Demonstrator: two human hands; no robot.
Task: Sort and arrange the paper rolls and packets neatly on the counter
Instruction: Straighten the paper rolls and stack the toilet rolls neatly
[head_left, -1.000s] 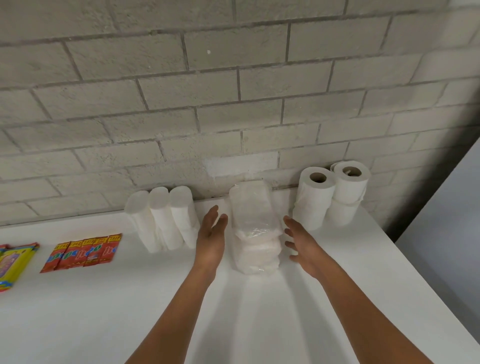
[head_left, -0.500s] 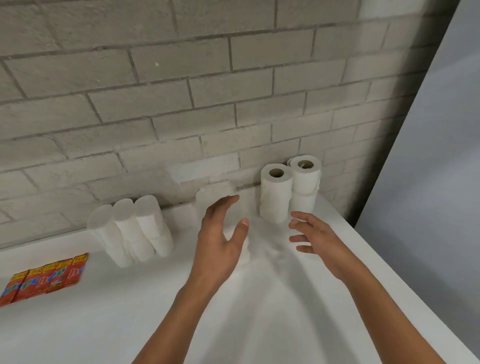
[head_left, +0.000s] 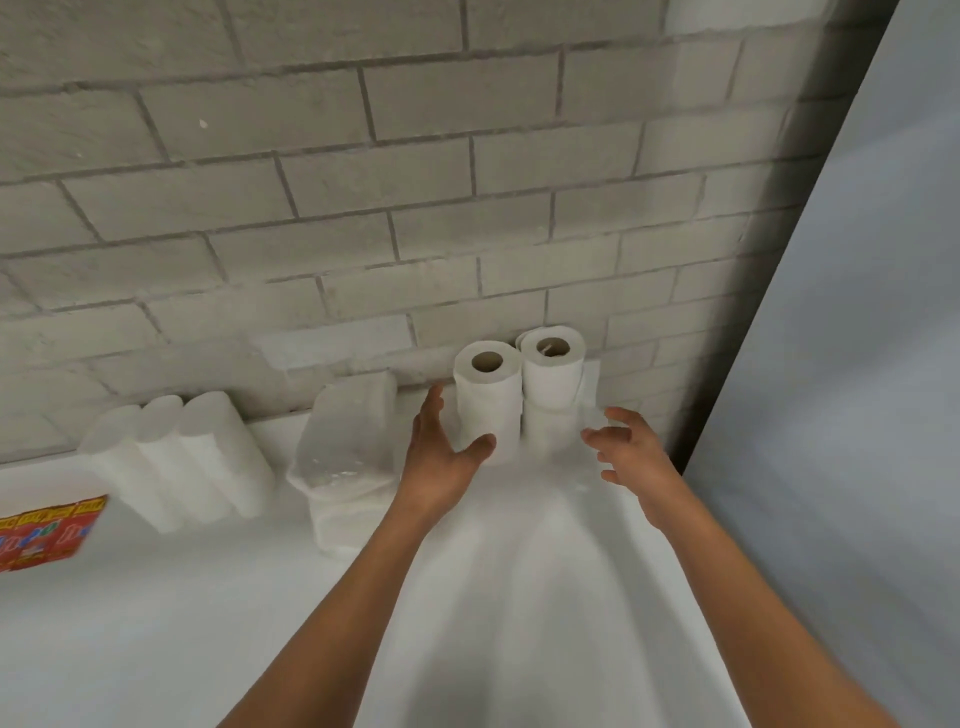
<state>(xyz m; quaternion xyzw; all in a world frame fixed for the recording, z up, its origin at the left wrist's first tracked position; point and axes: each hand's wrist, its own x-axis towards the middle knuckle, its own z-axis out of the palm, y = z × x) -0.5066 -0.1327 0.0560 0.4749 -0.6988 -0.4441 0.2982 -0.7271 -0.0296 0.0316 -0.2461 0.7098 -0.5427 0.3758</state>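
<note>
White counter (head_left: 519, 597) against grey block wall (head_left: 363, 182). Centre-right of frame: two stacks of toilet paper rolls, upright, touching each other, at the wall; left stack (head_left: 487, 402) with cardboard core showing on top, right stack (head_left: 552, 387) slightly further back. Left hand (head_left: 441, 452) just left of left stack, fingers apart, thumb touching or nearly touching its lower front, not clamped. Right hand (head_left: 631, 457) right of right stack, fingers spread and curled, apart from the rolls. Left of left hand: plastic-wrapped tissue pack (head_left: 348, 457), lying lengthwise toward the wall, close beside left wrist. Further left: three wrapped white rolls (head_left: 176, 457) side by side, leaning back toward wall. Far left edge: red snack packets (head_left: 47, 532), blurred, partly cut off. Grey panel (head_left: 857, 364) along right side of frame.
</note>
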